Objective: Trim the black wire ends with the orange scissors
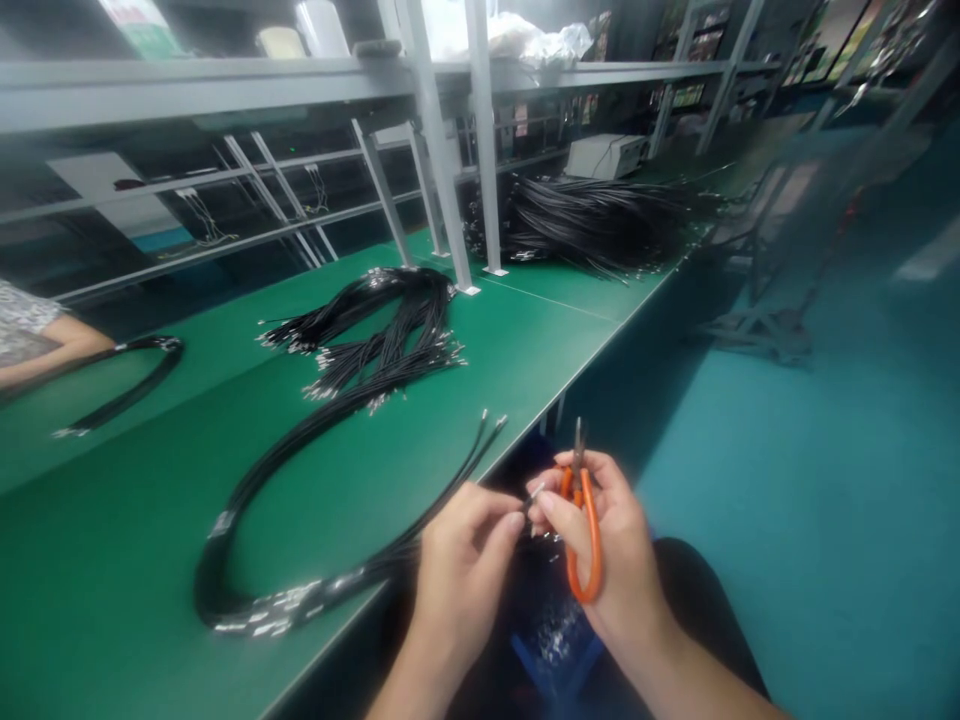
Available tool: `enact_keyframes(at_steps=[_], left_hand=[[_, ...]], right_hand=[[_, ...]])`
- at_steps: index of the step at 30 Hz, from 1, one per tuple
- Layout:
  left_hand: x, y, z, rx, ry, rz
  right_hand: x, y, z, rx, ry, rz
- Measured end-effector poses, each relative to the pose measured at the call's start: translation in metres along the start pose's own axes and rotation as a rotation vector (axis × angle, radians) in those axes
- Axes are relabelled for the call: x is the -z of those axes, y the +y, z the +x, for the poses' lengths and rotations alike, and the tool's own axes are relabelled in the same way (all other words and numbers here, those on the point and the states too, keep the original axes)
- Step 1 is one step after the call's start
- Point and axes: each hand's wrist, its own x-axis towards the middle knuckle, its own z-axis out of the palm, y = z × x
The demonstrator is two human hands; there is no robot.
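My left hand [461,550] is closed at the table's front edge, pinching the end of a thin black cable [527,506]. This cable appears to come from a curved bundle of black cables [247,475] with whitish labels, partly hidden behind that hand. My right hand [619,540] has orange-handled scissors [594,545] hooked in it, blades pointing up and away. Its thumb and forefinger meet at the pale tip of the same cable. Two loose cable ends [480,440] stick out above my left hand.
More black cables [397,330] lie on the green table [135,540], with a large pile [585,220] farther back. Shelf posts [442,150] rise from it. Another person's arm [64,345] is at left beside a cable loop. Below my hands, a blue container [555,650] holds small bits.
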Motion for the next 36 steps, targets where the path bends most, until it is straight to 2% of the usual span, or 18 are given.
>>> enact_keyframes(at_steps=[11,15,19,25,28,32,36], left_hand=[[-0.003,-0.001,-0.008,-0.008,0.039,0.081],[-0.006,-0.006,-0.01,-0.017,0.039,0.034],[-0.008,-0.011,-0.011,0.048,0.09,-0.087],[-0.003,-0.005,-0.005,0.103,0.055,-0.275],[0.0,-0.002,0.0,0.108,0.052,-0.403],[0.002,-0.006,0.002,0.129,-0.011,-0.634],[0.001,-0.011,0.0,0.209,0.002,-0.73]], right_hand=[[0.0,0.004,-0.001,-0.013,-0.005,-0.005],[-0.003,0.002,0.001,-0.15,-0.013,0.153],[-0.008,0.004,0.003,-0.279,-0.008,0.263],[-0.018,0.008,-0.006,-0.269,0.024,0.245],[-0.021,0.009,-0.008,-0.271,-0.007,0.272],[-0.018,0.01,-0.006,-0.286,-0.04,0.273],[-0.015,0.012,-0.004,-0.314,-0.039,0.299]])
